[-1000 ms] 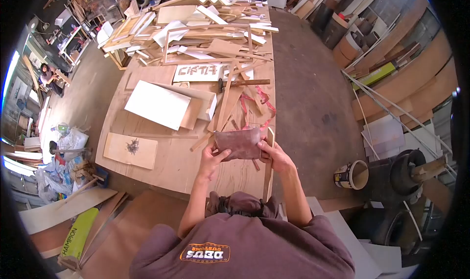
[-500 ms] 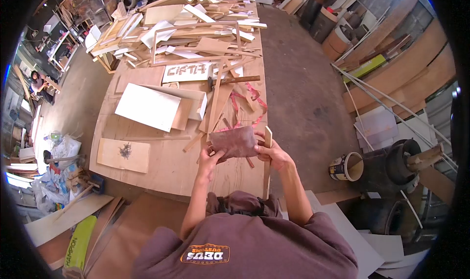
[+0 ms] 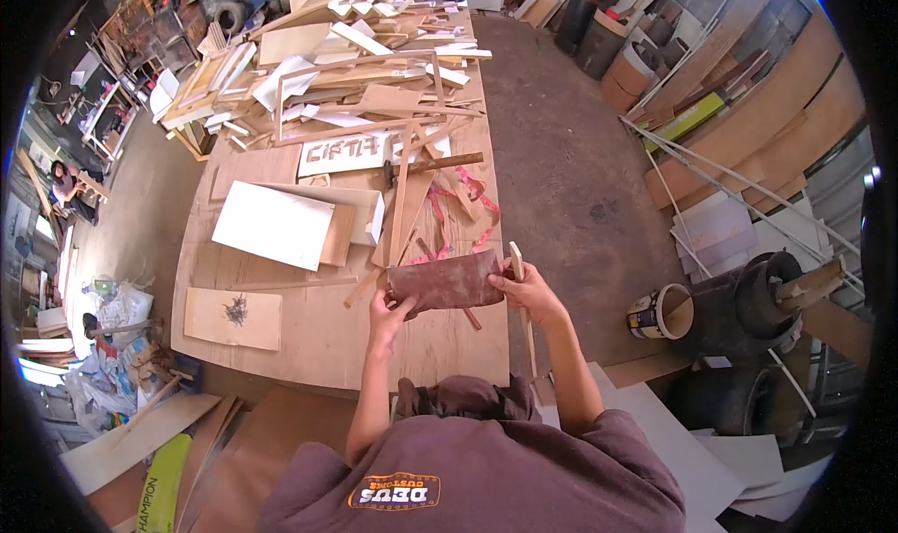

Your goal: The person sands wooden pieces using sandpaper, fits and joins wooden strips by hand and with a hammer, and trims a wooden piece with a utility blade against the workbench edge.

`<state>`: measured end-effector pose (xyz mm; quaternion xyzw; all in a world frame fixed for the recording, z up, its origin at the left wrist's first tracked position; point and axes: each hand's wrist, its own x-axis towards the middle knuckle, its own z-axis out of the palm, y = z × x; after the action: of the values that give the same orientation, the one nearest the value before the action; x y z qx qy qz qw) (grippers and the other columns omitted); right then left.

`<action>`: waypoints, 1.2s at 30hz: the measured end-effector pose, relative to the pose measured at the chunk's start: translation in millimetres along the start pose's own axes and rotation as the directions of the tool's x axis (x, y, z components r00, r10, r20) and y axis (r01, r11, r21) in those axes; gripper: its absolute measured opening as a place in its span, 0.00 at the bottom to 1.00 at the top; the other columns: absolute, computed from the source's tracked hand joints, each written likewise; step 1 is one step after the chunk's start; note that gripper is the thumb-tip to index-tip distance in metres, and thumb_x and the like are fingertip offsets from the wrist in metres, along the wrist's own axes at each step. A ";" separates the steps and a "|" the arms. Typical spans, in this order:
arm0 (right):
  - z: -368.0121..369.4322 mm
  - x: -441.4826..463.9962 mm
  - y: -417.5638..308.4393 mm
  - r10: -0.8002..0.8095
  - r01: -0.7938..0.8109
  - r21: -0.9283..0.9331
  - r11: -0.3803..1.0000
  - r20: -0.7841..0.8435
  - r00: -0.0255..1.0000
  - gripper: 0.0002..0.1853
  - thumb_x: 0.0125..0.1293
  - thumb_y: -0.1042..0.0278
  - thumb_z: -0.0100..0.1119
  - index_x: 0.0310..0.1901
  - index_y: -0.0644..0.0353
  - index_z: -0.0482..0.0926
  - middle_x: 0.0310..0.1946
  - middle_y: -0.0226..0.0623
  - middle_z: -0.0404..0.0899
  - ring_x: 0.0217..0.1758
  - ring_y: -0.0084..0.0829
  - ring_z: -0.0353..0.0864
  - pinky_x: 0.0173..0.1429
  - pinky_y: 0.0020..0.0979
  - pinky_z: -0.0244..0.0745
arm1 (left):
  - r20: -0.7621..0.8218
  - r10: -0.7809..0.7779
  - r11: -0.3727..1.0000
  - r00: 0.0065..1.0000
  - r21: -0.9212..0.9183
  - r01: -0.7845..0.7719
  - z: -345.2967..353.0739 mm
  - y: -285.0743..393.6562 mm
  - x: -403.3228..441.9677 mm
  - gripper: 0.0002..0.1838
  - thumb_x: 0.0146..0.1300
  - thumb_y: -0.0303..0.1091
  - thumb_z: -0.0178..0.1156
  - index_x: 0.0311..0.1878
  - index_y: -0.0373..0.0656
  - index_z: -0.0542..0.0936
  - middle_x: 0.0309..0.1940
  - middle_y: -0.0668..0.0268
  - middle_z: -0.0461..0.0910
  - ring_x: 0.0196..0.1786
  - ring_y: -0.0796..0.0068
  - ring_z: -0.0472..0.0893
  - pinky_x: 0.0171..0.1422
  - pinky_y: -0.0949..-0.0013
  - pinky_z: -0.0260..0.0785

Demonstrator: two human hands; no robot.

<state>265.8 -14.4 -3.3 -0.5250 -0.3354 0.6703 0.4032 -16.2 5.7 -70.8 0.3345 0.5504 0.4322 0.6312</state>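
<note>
Between my two hands a reddish-brown, worn sheet of sandpaper (image 3: pixel 447 281) is stretched out above the near edge of the workbench. My left hand (image 3: pixel 387 320) pinches its left end, thumb on the face toward me. At the right end, my right hand (image 3: pixel 531 295) grips the sheet together with a thin pale wooden strip (image 3: pixel 515 256), which passes upright through the fingers and extends below the hand. Past the sheet, a red measuring tape (image 3: pixel 486 217) lies in loose curls beside a hammer (image 3: pixel 435 163).
White-faced boards (image 3: pixel 273 224) and a small board with a heap of nails (image 3: pixel 234 312) lie left on the workbench (image 3: pixel 309 355). Wood offcuts (image 3: pixel 365 74) pile up at its far end. A bucket (image 3: pixel 675 312) stands right. Another person (image 3: pixel 67 189) sits far left.
The sandpaper is spread wider and flatter between my hands. My right hand and the wooden strip have shifted slightly right, my left hand slightly left. The whole view has tilted a little.
</note>
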 end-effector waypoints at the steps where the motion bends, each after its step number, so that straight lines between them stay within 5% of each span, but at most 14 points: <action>1: -0.2 5.6 8.7 -0.067 0.058 -0.097 0.994 -0.095 0.993 0.11 0.67 0.65 0.69 0.38 0.54 0.74 0.21 0.20 0.67 0.23 0.13 0.63 0.26 0.23 0.54 | 0.004 0.003 1.000 1.000 0.006 -0.003 -1.5 -5.2 2.8 0.23 0.58 0.31 0.74 0.53 0.37 0.76 0.44 0.64 0.80 0.43 0.74 0.82 0.45 0.69 0.80; 3: -1.2 16.5 24.9 -0.144 0.108 -0.193 0.975 -0.185 0.972 0.13 0.64 0.64 0.73 0.36 0.55 0.74 0.22 0.21 0.68 0.24 0.15 0.66 0.27 0.24 0.58 | 0.004 0.094 0.993 0.996 0.070 -0.094 -5.5 -21.3 9.9 0.21 0.56 0.31 0.75 0.50 0.38 0.77 0.41 0.65 0.81 0.41 0.75 0.81 0.45 0.70 0.76; 5: -2.5 22.9 36.5 -0.273 0.056 -0.550 0.834 -0.321 0.907 0.17 0.61 0.61 0.75 0.36 0.61 0.75 0.23 0.30 0.72 0.26 0.25 0.72 0.31 0.32 0.66 | -0.007 0.130 0.985 0.992 0.114 -0.128 -8.9 -37.7 15.9 0.22 0.55 0.32 0.75 0.49 0.38 0.77 0.40 0.65 0.81 0.40 0.76 0.81 0.45 0.69 0.75; 10: 13.4 14.6 34.2 -0.385 -0.009 -0.762 0.648 -0.337 0.859 0.18 0.62 0.57 0.72 0.38 0.64 0.77 0.26 0.36 0.77 0.29 0.29 0.75 0.35 0.37 0.70 | -0.114 0.153 0.959 0.982 0.255 -0.120 -2.6 -49.8 9.5 0.23 0.53 0.35 0.77 0.48 0.38 0.78 0.39 0.64 0.81 0.39 0.75 0.80 0.45 0.68 0.74; 14: -0.3 25.4 38.2 -0.180 -0.016 -0.510 0.860 -0.333 0.926 0.17 0.65 0.57 0.70 0.37 0.63 0.77 0.24 0.30 0.74 0.27 0.25 0.73 0.33 0.34 0.68 | -0.164 0.146 0.954 0.976 0.284 -0.095 -1.3 -52.6 8.6 0.23 0.52 0.36 0.77 0.47 0.36 0.78 0.38 0.63 0.82 0.38 0.73 0.80 0.45 0.67 0.74; 16: -15.9 29.5 37.4 0.194 -0.211 -0.105 0.972 -0.154 0.969 0.14 0.68 0.58 0.67 0.37 0.61 0.78 0.21 0.24 0.69 0.25 0.21 0.69 0.31 0.30 0.66 | -0.185 0.129 0.946 0.974 0.318 -0.065 -5.0 -64.8 10.6 0.24 0.52 0.36 0.77 0.47 0.36 0.78 0.37 0.63 0.82 0.38 0.73 0.80 0.45 0.67 0.74; 20: -19.6 31.5 50.4 0.118 -0.140 -0.175 0.975 -0.130 0.984 0.11 0.69 0.60 0.66 0.37 0.59 0.78 0.22 0.20 0.66 0.25 0.18 0.65 0.30 0.27 0.63 | -0.174 0.134 0.934 0.976 0.351 -0.066 -5.4 -76.8 11.0 0.25 0.51 0.36 0.77 0.48 0.35 0.78 0.38 0.60 0.84 0.39 0.72 0.83 0.45 0.67 0.75; 22: -28.0 44.1 74.9 -0.109 0.018 -0.292 0.956 -0.299 0.948 0.10 0.68 0.63 0.66 0.41 0.61 0.79 0.25 0.28 0.73 0.28 0.26 0.73 0.34 0.31 0.69 | -0.154 0.065 0.928 0.986 0.373 -0.003 -1.6 -86.8 11.6 0.25 0.51 0.36 0.77 0.49 0.35 0.78 0.38 0.59 0.85 0.40 0.72 0.83 0.45 0.67 0.75; 25: -34.2 50.8 90.5 -0.246 -0.059 -0.592 0.804 -0.421 0.873 0.10 0.64 0.66 0.68 0.39 0.61 0.78 0.26 0.33 0.75 0.30 0.26 0.75 0.35 0.33 0.71 | -0.172 -0.006 0.948 0.985 0.312 0.060 9.5 -126.4 24.1 0.27 0.51 0.36 0.77 0.51 0.35 0.78 0.40 0.58 0.86 0.40 0.70 0.85 0.45 0.66 0.76; 28: -43.9 71.7 115.5 -0.286 -0.056 -0.646 0.762 -0.412 0.865 0.11 0.63 0.68 0.67 0.43 0.62 0.78 0.29 0.42 0.79 0.33 0.37 0.79 0.41 0.39 0.74 | -0.151 0.072 0.911 0.986 0.413 -0.003 21.4 -155.7 35.9 0.34 0.52 0.39 0.75 0.60 0.36 0.74 0.47 0.52 0.84 0.47 0.60 0.84 0.52 0.62 0.76; 30: -54.7 89.8 126.3 -0.317 -0.010 -0.670 0.742 -0.363 0.876 0.12 0.63 0.68 0.67 0.45 0.62 0.78 0.32 0.47 0.81 0.36 0.47 0.81 0.43 0.42 0.74 | -0.202 0.318 0.683 0.926 0.726 -0.076 39.8 -156.2 40.1 0.41 0.54 0.43 0.72 0.69 0.38 0.67 0.59 0.44 0.76 0.63 0.50 0.76 0.66 0.53 0.68; 31: -60.4 101.8 133.8 -0.307 -0.009 -0.672 0.740 -0.350 0.885 0.12 0.63 0.68 0.67 0.45 0.62 0.78 0.32 0.47 0.81 0.36 0.47 0.81 0.43 0.42 0.74 | -0.219 0.312 0.686 0.925 0.725 -0.060 49.4 -153.0 40.7 0.41 0.54 0.43 0.72 0.69 0.38 0.67 0.59 0.44 0.76 0.63 0.50 0.76 0.66 0.53 0.68; 33: -72.0 124.0 146.9 -0.376 0.034 -0.724 0.689 -0.317 0.871 0.14 0.63 0.67 0.67 0.47 0.61 0.78 0.36 0.49 0.83 0.42 0.52 0.83 0.46 0.44 0.75 | -0.202 0.309 0.471 0.930 0.882 0.035 71.0 -154.8 41.4 0.47 0.56 0.46 0.70 0.75 0.40 0.59 0.69 0.40 0.64 0.73 0.45 0.63 0.75 0.44 0.55; 36: -90.5 148.3 159.6 -0.305 -0.028 -0.782 0.623 -0.275 0.912 0.16 0.63 0.66 0.67 0.50 0.60 0.78 0.40 0.50 0.83 0.48 0.55 0.82 0.50 0.47 0.75 | -0.064 0.361 0.425 0.930 0.899 -0.103 95.4 -157.7 54.5 0.39 0.62 0.43 0.66 0.73 0.40 0.65 0.72 0.44 0.62 0.77 0.45 0.58 0.78 0.40 0.49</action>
<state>305.6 48.6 -227.2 -0.7380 -0.5441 0.3123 0.2485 106.8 -2.9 -218.2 0.6289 0.7153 0.2054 0.2251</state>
